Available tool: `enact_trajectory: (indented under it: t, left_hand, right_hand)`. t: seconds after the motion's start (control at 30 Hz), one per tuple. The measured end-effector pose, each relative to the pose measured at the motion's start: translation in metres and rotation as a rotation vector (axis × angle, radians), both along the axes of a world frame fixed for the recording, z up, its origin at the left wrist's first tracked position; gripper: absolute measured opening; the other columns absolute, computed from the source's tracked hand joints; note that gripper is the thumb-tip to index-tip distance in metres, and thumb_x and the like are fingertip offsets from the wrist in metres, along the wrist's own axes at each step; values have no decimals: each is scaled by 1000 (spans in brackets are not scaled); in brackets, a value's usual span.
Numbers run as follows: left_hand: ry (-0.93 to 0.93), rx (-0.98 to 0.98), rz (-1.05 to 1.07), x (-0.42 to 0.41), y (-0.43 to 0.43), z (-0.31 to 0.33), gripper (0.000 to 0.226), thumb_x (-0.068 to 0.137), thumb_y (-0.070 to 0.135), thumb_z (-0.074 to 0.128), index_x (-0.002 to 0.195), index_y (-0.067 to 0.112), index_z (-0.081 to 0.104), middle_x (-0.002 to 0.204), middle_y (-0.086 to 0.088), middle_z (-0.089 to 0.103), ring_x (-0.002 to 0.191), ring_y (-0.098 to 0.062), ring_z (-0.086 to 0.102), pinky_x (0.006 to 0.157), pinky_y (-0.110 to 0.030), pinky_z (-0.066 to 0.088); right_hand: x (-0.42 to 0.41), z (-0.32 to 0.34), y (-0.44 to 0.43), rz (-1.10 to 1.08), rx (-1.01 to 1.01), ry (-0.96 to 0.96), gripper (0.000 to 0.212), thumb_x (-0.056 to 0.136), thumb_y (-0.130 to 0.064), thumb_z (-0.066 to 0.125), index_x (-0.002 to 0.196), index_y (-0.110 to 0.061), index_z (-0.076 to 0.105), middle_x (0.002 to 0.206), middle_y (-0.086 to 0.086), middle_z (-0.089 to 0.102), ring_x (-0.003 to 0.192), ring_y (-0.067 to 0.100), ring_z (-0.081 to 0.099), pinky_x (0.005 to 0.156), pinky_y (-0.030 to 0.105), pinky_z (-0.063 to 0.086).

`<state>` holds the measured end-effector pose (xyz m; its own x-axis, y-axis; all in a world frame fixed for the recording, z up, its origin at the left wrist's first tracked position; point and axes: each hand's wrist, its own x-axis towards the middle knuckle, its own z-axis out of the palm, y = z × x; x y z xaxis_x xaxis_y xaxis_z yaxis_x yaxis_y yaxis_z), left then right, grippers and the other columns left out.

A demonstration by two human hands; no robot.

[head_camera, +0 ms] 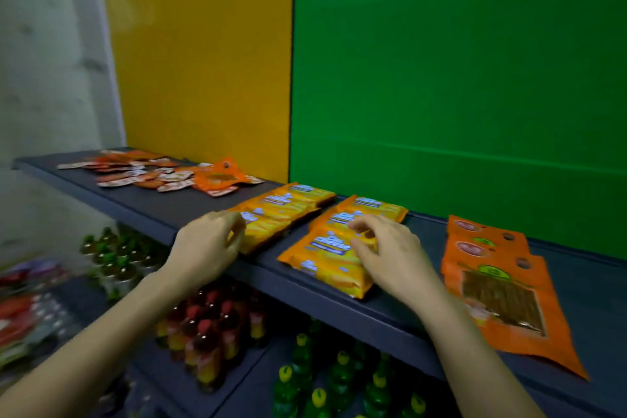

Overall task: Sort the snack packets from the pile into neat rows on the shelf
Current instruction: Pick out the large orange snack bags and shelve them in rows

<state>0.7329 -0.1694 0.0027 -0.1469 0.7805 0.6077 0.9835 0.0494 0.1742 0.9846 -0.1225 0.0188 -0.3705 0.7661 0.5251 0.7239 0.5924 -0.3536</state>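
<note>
Head view: yellow snack packets with blue-white label lie flat on the dark shelf (142, 204), in two overlapping rows. Left row (285, 210) runs from the shelf front edge toward the back wall; right row (339, 248) is just beside it, w/ its front packet hanging a bit over the shelf edge. Print on labels is too blurred to read.

Left hand (207, 241) rests on the front end of left row, fingers curled down on the packet; not clear if it grips or only presses. Right hand (390, 254) is on the right row, thumb and fingers bent and pinching the packet surface.

Right of the yellow rows, three orange pouches (492, 275) w/ a clear window lie overlapped, the nearest one reaching over the shelf edge. Left of the yellow rows is the loose pile (152, 171) of small red-orange sachets, plus one orange pouch (220, 176) at its right end.

Under the shelf, a lower level holds bottles: red-capped ones (207, 329), green ones w/ yellow caps (342, 380), darker green ones (115, 254) further left. Far left things are motion-blurred, cannot tell what. Both forearms are cut off by the bottom frame.
</note>
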Motion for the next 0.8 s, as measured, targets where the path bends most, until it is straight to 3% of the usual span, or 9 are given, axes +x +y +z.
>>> enact_trajectory:
  t: [0.27,0.4,0.8]
  left_hand:
    - [39,-14,182,-105,-36,-5,18,92,26,47,94,12,57,100,-6,66,97,-29,60,63,-29,32]
    - [25,-20,194,-166,-40,-7,20,92,28,47,95,12,58,100,-5,66,96,-27,60,65,-33,39]
    - [1,-91,155,-344,-23,-5,27,93,32,46,110,15,58,108,-2,66,105,-23,60,77,-34,47]
  right_hand:
    - [-123,5,1,176,-7,-59,26,89,-31,54,114,-27,58,118,-6,62,114,17,55,93,32,44]
    - [-187,5,4,184,-24,-62,25,89,-33,53,113,-26,58,117,-5,62,113,16,54,91,32,45]
    - [-371,2,33,35,-155,-79,29,89,-35,54,117,-28,57,122,-6,61,117,19,53,94,34,43]
